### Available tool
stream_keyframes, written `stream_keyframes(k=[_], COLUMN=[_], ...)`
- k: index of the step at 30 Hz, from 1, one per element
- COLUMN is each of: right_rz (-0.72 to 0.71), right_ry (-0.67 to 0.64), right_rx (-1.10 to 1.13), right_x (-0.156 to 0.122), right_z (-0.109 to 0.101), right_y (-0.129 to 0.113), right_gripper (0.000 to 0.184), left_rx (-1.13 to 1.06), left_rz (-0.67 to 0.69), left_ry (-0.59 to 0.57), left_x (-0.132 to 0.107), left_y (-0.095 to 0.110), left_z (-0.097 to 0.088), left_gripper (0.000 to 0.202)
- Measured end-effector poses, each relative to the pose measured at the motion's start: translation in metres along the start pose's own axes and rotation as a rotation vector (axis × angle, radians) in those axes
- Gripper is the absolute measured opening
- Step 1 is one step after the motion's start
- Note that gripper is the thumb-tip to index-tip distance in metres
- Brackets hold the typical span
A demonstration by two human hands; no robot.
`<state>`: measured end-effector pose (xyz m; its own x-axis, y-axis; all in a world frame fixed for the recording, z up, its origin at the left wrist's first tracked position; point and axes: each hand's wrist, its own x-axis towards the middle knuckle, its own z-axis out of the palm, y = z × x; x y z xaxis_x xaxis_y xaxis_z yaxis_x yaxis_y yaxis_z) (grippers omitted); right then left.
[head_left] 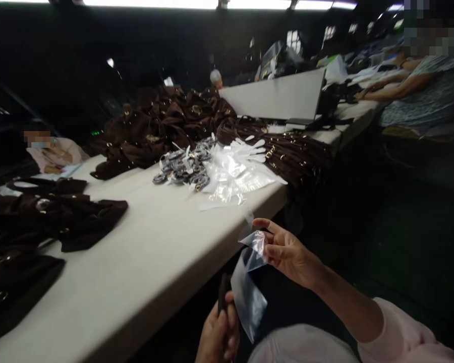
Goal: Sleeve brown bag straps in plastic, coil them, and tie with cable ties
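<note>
My right hand (287, 252) pinches the upper end of a clear plastic bag (247, 287), which hangs down in front of my lap beside the table edge. Below and to the left, my left hand (219, 330) is closed round a dark brown strap (222, 292), whose upper end sticks up past the fingers. The bag's lower part hangs just right of my left hand; I cannot tell if they touch. On the table beyond lie a stack of clear plastic bags (234, 176) and a pile of coiled, wrapped grey straps (183, 164).
The white table (144, 252) runs diagonally past me. Dark brown straps (295, 154) hang over its right edge. Behind is a heap of brown bags (162, 123), with more brown items (87, 222) at left. A white panel (276, 96) stands behind. People sit left and work right.
</note>
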<state>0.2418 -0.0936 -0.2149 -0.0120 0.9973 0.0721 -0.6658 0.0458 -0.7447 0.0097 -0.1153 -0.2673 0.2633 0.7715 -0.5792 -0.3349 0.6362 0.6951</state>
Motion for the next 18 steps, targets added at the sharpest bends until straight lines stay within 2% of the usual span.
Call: stream_keyframes(k=[2, 3, 5, 7, 11, 13, 15, 18], right_rz=[0.028, 0.031, 0.049, 0.098, 0.240, 0.288, 0.309, 0.327], right_ry=[0.113, 0.168, 0.244, 0.272, 0.224, 0.173, 0.129, 0.098], right_rx=[-0.026, -0.067, -0.154, -0.191, -0.144, -0.111, -0.070, 0.016], right_x=[-0.017, -0.024, -0.037, -0.049, -0.061, -0.062, -0.059, -0.052], right_z=[-0.007, -0.011, -0.021, -0.029, -0.037, -0.036, -0.034, -0.034], right_y=[0.036, 0.051, 0.071, 0.081, 0.083, 0.082, 0.082, 0.084], right_gripper=[0.053, 0.049, 0.044, 0.041, 0.033, 0.029, 0.025, 0.021], left_rx=[0.016, 0.009, 0.003, -0.003, 0.036, 0.083, 0.122, 0.116], left_rz=[0.070, 0.081, 0.096, 0.103, 0.102, 0.108, 0.122, 0.143], left_ry=[-0.230, -0.305, -0.375, -0.320, -0.051, 0.033, 0.057, 0.005], left_x=[0.013, 0.018, 0.026, 0.031, 0.042, 0.045, 0.046, 0.042], left_y=[-0.008, -0.013, -0.023, -0.033, -0.041, -0.039, -0.036, -0.030], left_z=[0.010, 0.013, 0.017, 0.017, 0.012, 0.008, 0.003, -0.001], left_gripper=[0.072, 0.079, 0.087, 0.085, 0.053, 0.045, 0.047, 0.054])
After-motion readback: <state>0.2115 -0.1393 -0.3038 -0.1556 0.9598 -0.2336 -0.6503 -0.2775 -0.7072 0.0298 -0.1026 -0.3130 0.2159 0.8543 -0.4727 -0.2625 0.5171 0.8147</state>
